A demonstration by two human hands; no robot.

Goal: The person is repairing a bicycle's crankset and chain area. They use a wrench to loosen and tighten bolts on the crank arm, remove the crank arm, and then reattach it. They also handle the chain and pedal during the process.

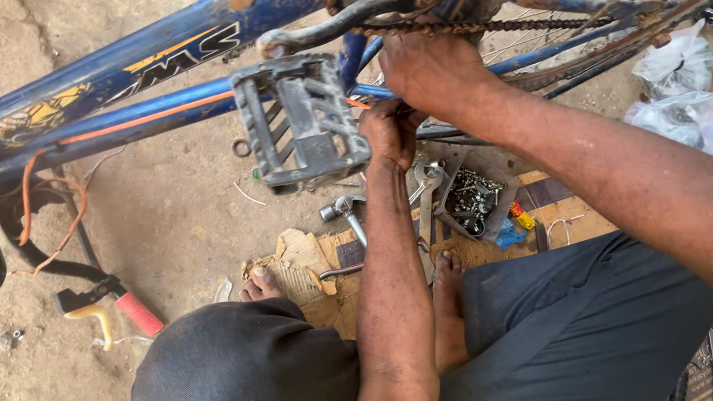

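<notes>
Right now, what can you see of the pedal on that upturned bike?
The pedal is a grey, scuffed metal cage with open slots. It hangs from a worn crank arm under the blue frame. The left hand works just beside its right edge; whether they touch is unclear.

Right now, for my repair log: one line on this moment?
left hand: at bike frame | right hand: under chain | pedal: beside left hand

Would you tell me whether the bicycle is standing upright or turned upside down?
Upside down: the bicycle frame runs across the top, with the crank, chain and pedal raised above the ground.
</notes>
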